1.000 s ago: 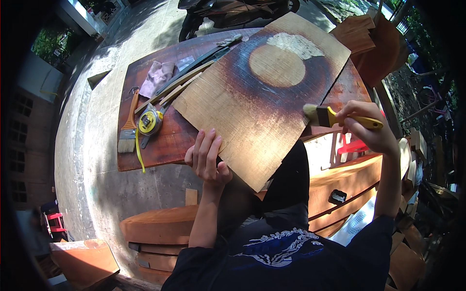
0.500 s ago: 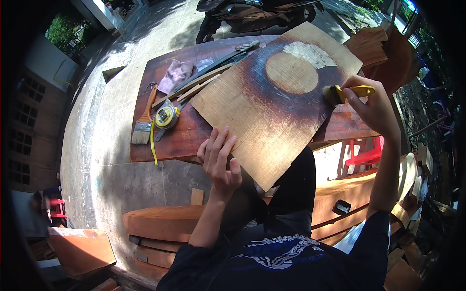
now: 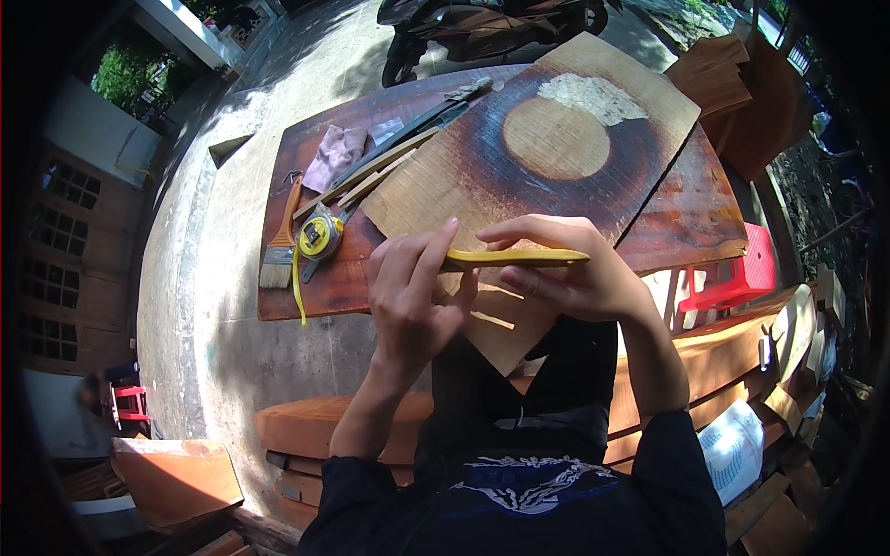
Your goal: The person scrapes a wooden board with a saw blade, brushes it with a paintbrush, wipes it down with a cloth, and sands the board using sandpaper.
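In front of me, both hands are on a paintbrush with a yellow handle (image 3: pixel 533 258), held level above the near part of a wooden board. My right hand (image 3: pixel 593 273) grips the handle between thumb and fingers. My left hand (image 3: pixel 413 283) closes on the other end, hiding the bristles. The board (image 3: pixel 445 199) lies slanted on a reddish-brown wooden table (image 3: pixel 686 218), its near corner jutting over the edge. A dark scorched ring on it surrounds a pale bare circle (image 3: pixel 556 139), with a whitish flaky patch (image 3: pixel 593 97) beside that.
Left on the table are an orange-handled paintbrush (image 3: pixel 281 246), a tape measure (image 3: pixel 320 233) with its yellow tape out, a pinkish rag (image 3: pixel 336 157) and thin wooden strips (image 3: pixel 385 169). A red plastic stool (image 3: pixel 746 269) stands right; a motorbike (image 3: pixel 482 32) is beyond.
My right hand has brought the yellow brush from the board's right edge to the near middle. My left hand has left the board's near left edge and closed on the brush end.
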Demonstrator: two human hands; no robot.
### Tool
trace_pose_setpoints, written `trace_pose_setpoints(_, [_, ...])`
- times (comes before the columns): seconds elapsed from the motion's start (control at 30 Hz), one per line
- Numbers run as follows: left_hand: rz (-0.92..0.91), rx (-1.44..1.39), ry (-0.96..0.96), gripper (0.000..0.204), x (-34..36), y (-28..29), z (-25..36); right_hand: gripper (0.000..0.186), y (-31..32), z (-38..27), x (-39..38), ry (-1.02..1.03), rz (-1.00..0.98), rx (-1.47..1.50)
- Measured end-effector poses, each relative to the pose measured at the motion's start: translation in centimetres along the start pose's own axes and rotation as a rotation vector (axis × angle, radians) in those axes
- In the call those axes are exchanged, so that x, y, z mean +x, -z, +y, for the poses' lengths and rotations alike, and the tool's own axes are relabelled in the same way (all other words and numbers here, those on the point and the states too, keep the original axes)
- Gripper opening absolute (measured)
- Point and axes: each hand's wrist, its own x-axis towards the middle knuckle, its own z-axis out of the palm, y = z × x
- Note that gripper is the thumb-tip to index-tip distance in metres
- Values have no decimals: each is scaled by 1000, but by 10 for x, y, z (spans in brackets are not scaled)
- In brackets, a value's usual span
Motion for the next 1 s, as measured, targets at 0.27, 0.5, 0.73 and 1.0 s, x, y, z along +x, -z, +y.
trace_pose_setpoints(0.27, [-23,128,376,51,38,51,-85,44,-3,15,-20,-29,96,-694])
trace_pose_setpoints(0.5, [-452,485,866,62,68,88,-175,36,-5,15,-18,-72,147,-630])
trace_pose_setpoints(0.73, [-439,439,799,67,63,58,-199,31,-2,21,-20,-51,151,-652])
trace_pose_setpoints(1.0, [-316,231,375,63,80,6,-282,32,-3,18,-20,-61,144,-623])
